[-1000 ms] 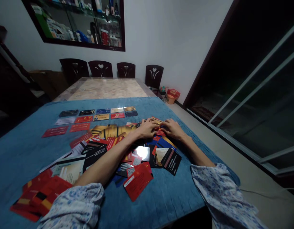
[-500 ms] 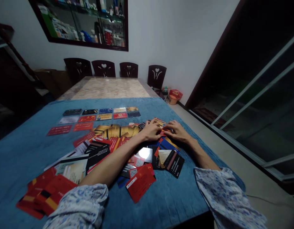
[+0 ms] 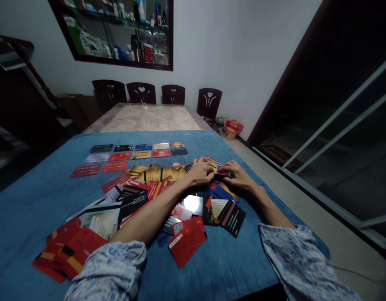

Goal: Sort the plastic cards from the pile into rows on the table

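Note:
Over the right side of the card pile, my left hand [image 3: 199,172] and my right hand [image 3: 239,175] are close together with fingers bent. A thin dark card [image 3: 223,174], tilted nearly edge-on, spans the gap between them, its ends at the fingertips of both hands. Under and around the hands lie loose cards, among them a blue card [image 3: 224,192] and a black card with a brown stripe [image 3: 232,218]. Golden cards [image 3: 153,173] spread to the left of my left hand. A red card [image 3: 188,242] lies in front, between my forearms.
Farther back on the blue cloth [image 3: 48,188], several cards lie in rows, including a yellow card [image 3: 141,154] and a red card [image 3: 85,170]. More red cards [image 3: 72,253] overlap at the near left. Dark chairs [image 3: 141,93] stand behind the table's bare stone end [image 3: 149,117].
The dark card has come up between my fingers, raised from the pile. The whole view has shifted slightly, so everything sits a little farther right and lower.

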`<state>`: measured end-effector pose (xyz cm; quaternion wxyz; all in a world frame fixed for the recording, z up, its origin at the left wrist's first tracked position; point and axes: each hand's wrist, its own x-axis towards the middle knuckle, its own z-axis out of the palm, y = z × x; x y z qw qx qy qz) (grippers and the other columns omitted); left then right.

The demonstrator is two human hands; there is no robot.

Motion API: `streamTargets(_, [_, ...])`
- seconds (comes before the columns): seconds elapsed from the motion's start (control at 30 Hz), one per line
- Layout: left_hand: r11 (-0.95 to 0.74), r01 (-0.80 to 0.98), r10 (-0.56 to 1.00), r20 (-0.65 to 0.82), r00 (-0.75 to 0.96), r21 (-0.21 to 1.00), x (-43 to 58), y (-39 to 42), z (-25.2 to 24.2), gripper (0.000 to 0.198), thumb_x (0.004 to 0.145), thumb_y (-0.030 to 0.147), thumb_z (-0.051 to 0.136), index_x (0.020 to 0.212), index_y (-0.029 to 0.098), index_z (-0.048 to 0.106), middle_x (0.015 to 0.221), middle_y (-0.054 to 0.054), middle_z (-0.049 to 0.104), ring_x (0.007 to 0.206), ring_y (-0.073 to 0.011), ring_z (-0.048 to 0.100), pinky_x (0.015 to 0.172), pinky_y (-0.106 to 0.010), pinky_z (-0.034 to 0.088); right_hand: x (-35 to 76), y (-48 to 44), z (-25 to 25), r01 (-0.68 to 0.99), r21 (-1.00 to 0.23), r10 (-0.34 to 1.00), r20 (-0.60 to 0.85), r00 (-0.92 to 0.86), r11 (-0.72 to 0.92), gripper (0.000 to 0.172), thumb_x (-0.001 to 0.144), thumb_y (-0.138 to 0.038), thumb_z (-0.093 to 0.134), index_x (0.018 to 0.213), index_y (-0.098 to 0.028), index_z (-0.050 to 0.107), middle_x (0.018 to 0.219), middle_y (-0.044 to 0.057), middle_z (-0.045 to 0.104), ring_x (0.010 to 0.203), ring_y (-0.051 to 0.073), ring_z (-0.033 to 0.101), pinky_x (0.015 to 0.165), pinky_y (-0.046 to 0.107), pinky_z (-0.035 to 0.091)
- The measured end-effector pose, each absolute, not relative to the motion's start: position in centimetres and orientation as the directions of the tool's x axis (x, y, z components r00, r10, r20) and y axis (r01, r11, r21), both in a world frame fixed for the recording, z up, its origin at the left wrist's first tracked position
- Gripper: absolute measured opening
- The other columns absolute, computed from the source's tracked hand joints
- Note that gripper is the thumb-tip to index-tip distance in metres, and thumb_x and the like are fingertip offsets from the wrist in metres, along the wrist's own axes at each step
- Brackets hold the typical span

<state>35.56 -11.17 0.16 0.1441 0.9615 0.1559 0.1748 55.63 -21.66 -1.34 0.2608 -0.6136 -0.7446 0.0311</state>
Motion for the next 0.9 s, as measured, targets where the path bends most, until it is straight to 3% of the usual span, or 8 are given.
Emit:
streamTargets(0.17, [-0.899, 0.308, 0.397, 0.277, 0.875, 0.312, 35.6, -11.2, 0.8, 0.029, 0.097, 0.027, 0.047, 0.091, 0.018, 0.074, 0.111, -0.009, 0.071, 0.114, -0.0263, 0.05, 0.099, -0.047, 0.039, 56.0, -21.1, -2.1, 0.908, -0.377, 0.927, 0.374, -0.032, 0.184, 0.026, 0.077, -0.016, 0.057, 0.093, -0.024, 0.077, 0.089, 0.007, 0.073, 0.094, 0.025, 0.059, 0.087, 0.04, 0.047])
streamTargets(0.33, [-0.856, 0.351, 0.469, 0.283, 0.836, 0.38, 35.9, -10.4, 0.6, 0.028, 0.096, 0.023, 0.047, 0.089, 0.018, 0.073, 0.103, -0.009, 0.072, 0.107, -0.0247, 0.052, 0.096, -0.044, 0.041, 55.8, -20.6, -2.7, 0.9, -0.422, 0.904, 0.417, 0.089, 0.106, 0.02, 0.08, -0.023, 0.058, 0.09, -0.023, 0.075, 0.087, 0.007, 0.072, 0.088, 0.024, 0.061, 0.083, 0.038, 0.049])
streamTargets(0.5, [-0.814, 0.346, 0.514, 0.302, 0.803, 0.467, 35.9, -10.0, 0.5, 0.028, 0.094, 0.016, 0.048, 0.096, 0.021, 0.075, 0.097, -0.006, 0.072, 0.103, -0.0229, 0.054, 0.094, -0.039, 0.044, 55.6, -20.5, -2.7, 0.842, -0.531, 0.857, 0.476, 0.199, 0.099, 0.022, 0.08, -0.031, 0.061, 0.094, -0.022, 0.075, 0.092, 0.007, 0.073, 0.091, 0.025, 0.063, 0.088, 0.041, 0.048])
streamTargets(0.9, [-0.768, 0.328, 0.56, 0.33, 0.76, 0.549, 36.1, -9.3, -0.2, 0.033, 0.091, 0.016, 0.052, 0.111, 0.024, 0.077, 0.098, -0.005, 0.072, 0.102, -0.0215, 0.06, 0.095, -0.034, 0.047, 55.7, -20.4, -2.7, 0.807, -0.581, 0.852, 0.47, 0.23, 0.102, 0.022, 0.078, -0.032, 0.065, 0.095, -0.023, 0.076, 0.093, 0.006, 0.075, 0.09, 0.025, 0.064, 0.087, 0.042, 0.049])
